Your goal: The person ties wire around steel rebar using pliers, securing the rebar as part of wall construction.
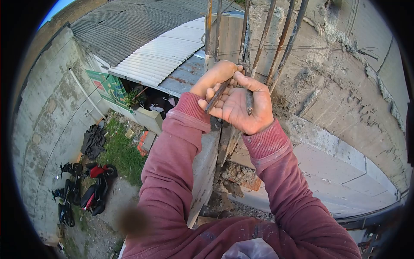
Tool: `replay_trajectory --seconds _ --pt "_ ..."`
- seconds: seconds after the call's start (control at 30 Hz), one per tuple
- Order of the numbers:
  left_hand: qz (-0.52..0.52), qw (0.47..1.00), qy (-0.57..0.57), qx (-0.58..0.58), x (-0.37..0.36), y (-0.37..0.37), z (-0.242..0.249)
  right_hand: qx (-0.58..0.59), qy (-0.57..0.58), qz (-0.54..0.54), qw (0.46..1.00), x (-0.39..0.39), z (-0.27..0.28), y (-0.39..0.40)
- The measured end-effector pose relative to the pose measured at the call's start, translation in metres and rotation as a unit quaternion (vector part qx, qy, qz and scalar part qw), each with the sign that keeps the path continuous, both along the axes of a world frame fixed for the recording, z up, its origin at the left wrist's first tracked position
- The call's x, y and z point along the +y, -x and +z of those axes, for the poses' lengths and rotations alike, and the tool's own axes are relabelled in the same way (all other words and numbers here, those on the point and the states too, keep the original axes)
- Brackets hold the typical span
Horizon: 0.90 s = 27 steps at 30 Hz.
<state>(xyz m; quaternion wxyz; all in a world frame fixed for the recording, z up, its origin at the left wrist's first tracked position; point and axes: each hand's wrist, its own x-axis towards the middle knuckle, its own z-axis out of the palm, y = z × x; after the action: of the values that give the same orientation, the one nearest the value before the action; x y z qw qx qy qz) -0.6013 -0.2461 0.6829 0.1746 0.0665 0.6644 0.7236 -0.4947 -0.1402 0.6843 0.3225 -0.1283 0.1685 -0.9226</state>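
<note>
My right hand is palm up around dark metal pincers, with one handle across its fingers and the other against the palm near the thumb. The handles are spread apart. The tool's head is at the foot of upright steel bars, partly hidden by my fingers. My left hand is closed beside the head, its fingertips pressed together against the bars; what they pinch is too small to tell.
A rough mortared wall rises on the right, with thin wire sticking out. Corrugated roofing lies ahead to the left. Far below are motorcycles, grass and a grey wall. Broken brick is under my forearms.
</note>
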Motion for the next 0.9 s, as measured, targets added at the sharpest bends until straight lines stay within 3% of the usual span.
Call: replay_trajectory --seconds 0.1,0.17,0.2,0.27,0.4,0.57,0.9 --pt "-0.007 0.940 0.256 0.225 0.001 0.008 0.005 -0.015 0.003 0.016 1.000 0.006 -0.016 0.010" --pt "0.017 0.968 0.196 0.155 -0.008 0.001 0.005 -0.027 -0.047 -0.005 0.999 0.005 -0.019 -0.001" --pt "0.018 0.979 0.150 0.134 -0.014 -0.001 0.003 -0.046 -0.012 0.032 0.998 0.006 -0.022 -0.004" --pt "-0.011 0.991 0.083 0.103 -0.023 -0.001 -0.003 -0.034 -0.018 0.001 0.999 0.008 -0.025 -0.012" --pt "-0.009 0.987 0.136 0.082 -0.015 -0.001 -0.012 -0.047 -0.043 -0.027 0.998 0.011 -0.034 -0.003" --pt "0.006 0.985 0.124 0.117 -0.013 0.009 -0.024 -0.001 -0.034 -0.016 0.999 0.009 -0.037 0.003" --pt "0.001 0.988 0.127 0.084 -0.004 0.006 -0.019 -0.049 -0.029 -0.030 0.998 0.006 -0.025 0.000"
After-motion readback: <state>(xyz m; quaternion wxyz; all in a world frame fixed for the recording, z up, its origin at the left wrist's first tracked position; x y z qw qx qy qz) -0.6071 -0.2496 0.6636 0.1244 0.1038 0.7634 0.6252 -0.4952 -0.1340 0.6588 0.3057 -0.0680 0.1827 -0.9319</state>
